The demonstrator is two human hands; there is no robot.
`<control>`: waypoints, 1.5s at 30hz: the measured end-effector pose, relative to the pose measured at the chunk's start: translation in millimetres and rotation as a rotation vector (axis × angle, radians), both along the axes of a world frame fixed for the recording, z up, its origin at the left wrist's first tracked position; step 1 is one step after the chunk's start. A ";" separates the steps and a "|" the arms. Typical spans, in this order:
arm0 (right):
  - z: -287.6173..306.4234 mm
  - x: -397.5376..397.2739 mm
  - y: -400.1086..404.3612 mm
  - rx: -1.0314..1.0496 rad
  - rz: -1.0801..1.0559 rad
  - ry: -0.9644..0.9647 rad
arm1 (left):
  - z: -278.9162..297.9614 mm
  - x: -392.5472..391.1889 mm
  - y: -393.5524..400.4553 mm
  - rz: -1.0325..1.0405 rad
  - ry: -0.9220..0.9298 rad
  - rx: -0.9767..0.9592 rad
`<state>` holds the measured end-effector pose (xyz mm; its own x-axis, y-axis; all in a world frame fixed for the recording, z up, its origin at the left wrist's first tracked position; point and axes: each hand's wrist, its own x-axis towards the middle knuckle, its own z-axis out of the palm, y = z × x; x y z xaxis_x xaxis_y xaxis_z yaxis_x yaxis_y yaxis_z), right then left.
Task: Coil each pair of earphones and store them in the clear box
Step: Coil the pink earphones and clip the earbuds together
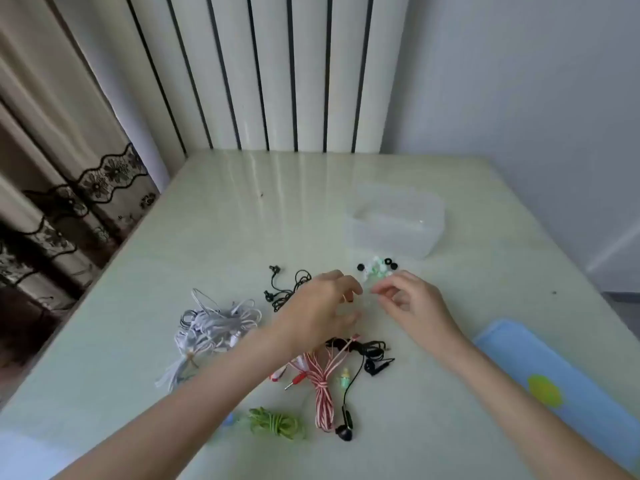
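Note:
The clear box (394,221) stands open on the pale green table (242,220), at the back right. Just in front of it lie white-and-green earphones (375,268) with black ear pads. My left hand (325,306) and my right hand (412,303) meet close below them, fingertips pinched on what looks like their thin pale cord; blur hides the detail. Other earphones lie around: a white bundle (214,327), a loose black pair (287,289), a red-and-white striped coil (322,382), a green coil (277,422) and another black pair (367,355).
A blue cloth with a yellow spot (554,382) lies at the table's right front. A white radiator (270,71) stands behind the table, and a curtain (69,168) hangs to the left. The table's left edge runs diagonally.

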<state>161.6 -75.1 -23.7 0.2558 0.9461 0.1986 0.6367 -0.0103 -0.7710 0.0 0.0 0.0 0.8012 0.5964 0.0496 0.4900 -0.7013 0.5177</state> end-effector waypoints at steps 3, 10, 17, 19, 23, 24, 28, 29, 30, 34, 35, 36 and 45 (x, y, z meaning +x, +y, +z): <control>-27.9 -5.6 8.8 0.028 -0.017 -0.059 | -26.1 4.8 -5.9 -0.037 -0.020 0.044; -36.8 -13.9 10.2 0.133 -0.034 -0.234 | -30.7 -0.7 -30.2 -0.008 -0.058 0.125; -35.1 -18.8 -19.4 0.159 -0.077 0.145 | -24.2 -15.0 -39.9 0.062 0.003 0.046; -33.6 -19.2 -19.4 0.150 -0.050 0.246 | -23.7 -16.6 -40.4 0.075 0.012 0.069; -31.4 -19.8 -17.9 0.128 -0.029 0.318 | -22.1 -19.4 -39.9 0.180 -0.022 0.082; -31.6 -19.7 -18.9 0.127 -0.032 0.317 | -20.9 -20.0 -40.5 0.211 -0.042 0.068; -32.3 -17.6 -21.0 0.136 -0.020 0.285 | -16.3 -20.6 -43.0 0.326 -0.174 -0.089; -31.9 -17.4 -21.5 0.142 -0.009 0.274 | -15.3 -21.1 -44.9 0.353 -0.195 -0.124; -31.1 -17.5 -22.5 0.145 -0.002 0.263 | -14.9 -21.1 -46.7 0.376 -0.208 -0.148; -28.2 -15.8 -26.5 0.141 0.025 0.316 | -15.9 -14.6 -54.9 0.438 -0.243 -0.174; -27.7 -15.5 -25.3 0.143 0.040 0.345 | -16.0 -11.5 -55.5 0.444 -0.257 -0.185; -29.2 -15.3 -24.6 0.145 0.051 0.367 | -17.6 -9.1 -56.0 0.443 -0.265 -0.196; -33.6 -16.7 -26.3 0.200 0.043 0.505 | -26.8 8.6 -27.5 0.363 -0.391 -0.318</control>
